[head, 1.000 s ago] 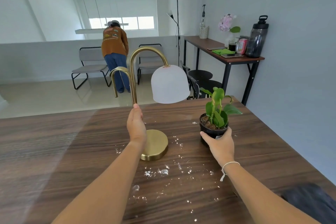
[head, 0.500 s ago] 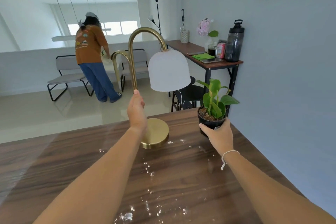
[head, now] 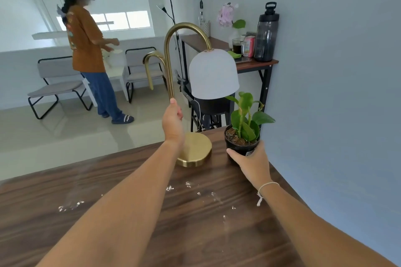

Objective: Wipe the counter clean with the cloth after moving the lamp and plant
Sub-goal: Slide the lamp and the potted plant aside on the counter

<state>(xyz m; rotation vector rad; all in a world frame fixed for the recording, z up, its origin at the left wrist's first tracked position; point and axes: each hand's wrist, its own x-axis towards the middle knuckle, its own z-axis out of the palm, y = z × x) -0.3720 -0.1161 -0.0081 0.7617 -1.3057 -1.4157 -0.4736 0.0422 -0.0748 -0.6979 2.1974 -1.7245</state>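
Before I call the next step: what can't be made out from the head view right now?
- Cloth: not in frame; where it lies is unknown.
- Lamp stem under the left hand: the grip hides it.
- Plant pot bottom: behind the right hand, so whether it rests on the counter or is lifted is unclear.
- Near counter: covered by both forearms.
- White crumbs: too small to identify.

Single head view — no second camera.
Worn on my head, it looks forward and down, close over the counter (head: pixel 195 234) — my arms fill the foreground.
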